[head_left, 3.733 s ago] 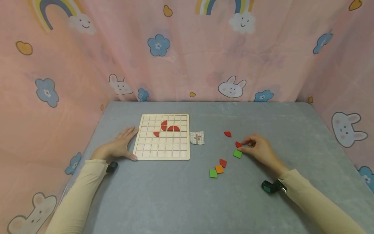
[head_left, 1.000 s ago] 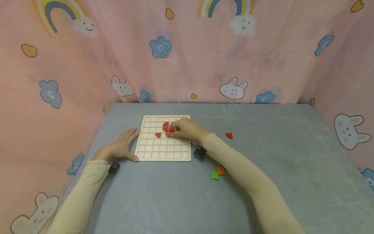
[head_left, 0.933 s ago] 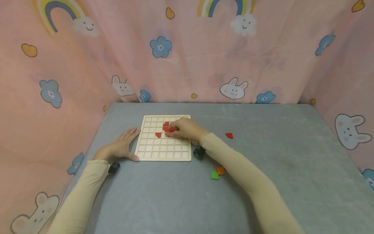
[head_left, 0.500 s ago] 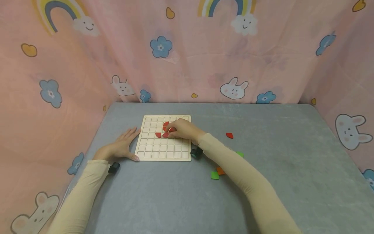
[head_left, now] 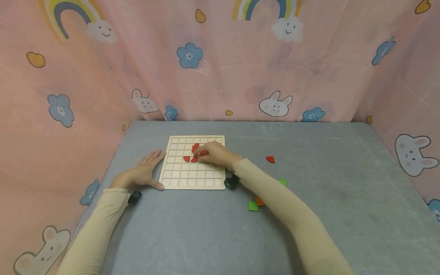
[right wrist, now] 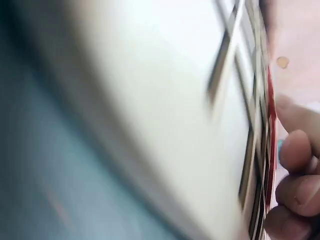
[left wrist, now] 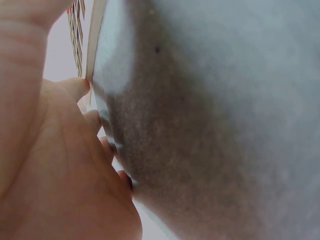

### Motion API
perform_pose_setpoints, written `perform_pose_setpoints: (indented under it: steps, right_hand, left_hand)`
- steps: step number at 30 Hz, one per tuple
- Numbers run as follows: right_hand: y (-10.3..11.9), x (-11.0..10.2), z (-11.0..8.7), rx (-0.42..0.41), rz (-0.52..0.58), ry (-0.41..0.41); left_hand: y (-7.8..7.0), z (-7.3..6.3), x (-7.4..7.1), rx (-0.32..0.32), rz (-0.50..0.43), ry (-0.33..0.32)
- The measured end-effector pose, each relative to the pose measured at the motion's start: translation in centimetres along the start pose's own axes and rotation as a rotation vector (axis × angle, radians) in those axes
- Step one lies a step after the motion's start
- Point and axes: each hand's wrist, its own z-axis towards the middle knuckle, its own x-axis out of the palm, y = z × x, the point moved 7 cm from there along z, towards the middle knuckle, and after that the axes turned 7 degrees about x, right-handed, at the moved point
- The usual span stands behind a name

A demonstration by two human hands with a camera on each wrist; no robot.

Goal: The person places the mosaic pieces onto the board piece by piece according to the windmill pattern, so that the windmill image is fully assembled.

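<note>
A pale wooden grid board (head_left: 177, 174) lies on the table, bearing several red quarter-circle tiles in its cells. My left hand (head_left: 140, 170) rests along the board's left side, fingers spread at the edge and thumb at the near corner. Over the middle of the board is my right hand (head_left: 219, 154); its thumb and index finger stand a little apart, just above a red quarter-circle tile (head_left: 194, 159) lying in a cell. Another red tile sits left of it. In the right wrist view an index fingertip (right wrist: 285, 104) is close to the red tiles (right wrist: 271, 130). The hand covers part of the pattern.
Right of the board lie a loose red quarter-circle tile (head_left: 270, 159), a green tile (head_left: 282, 182) partly behind the right sleeve (head_left: 275, 198), an orange tile (head_left: 259, 201) and another green square tile (head_left: 253, 206). A pink patterned curtain (head_left: 220, 76) borders the grey table (head_left: 178, 229).
My right hand picked a red quarter-circle tile from the right and carried it to the board. The tile now lies flat in a cell, fingers parted from it. The left hand stays.
</note>
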Motion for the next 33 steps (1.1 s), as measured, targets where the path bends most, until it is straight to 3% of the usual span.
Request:
perform_pose_setpoints:
  steps: [5,12,20,33]
  right_hand:
    - [-0.4,0.1,-0.5,0.094,0.272,-0.076]
    - [-0.6,1.0,-1.2,0.202,0.431,-0.155]
    - [-0.9,1.3,-1.3,0.252,0.443,-0.177]
    - [-0.6,1.5,-1.4,0.305,0.363,-0.210]
  left_hand:
    - [-0.1,-0.1,-0.1,0.003,-0.003,-0.006]
    - [-0.3,-0.2,-0.2,-0.001,-0.004,-0.004]
    - [-0.3,-0.2,-0.1,-0.005,-0.009,-0.005]
    - [-0.8,-0.3,-0.3,0.002,-0.019,-0.016]
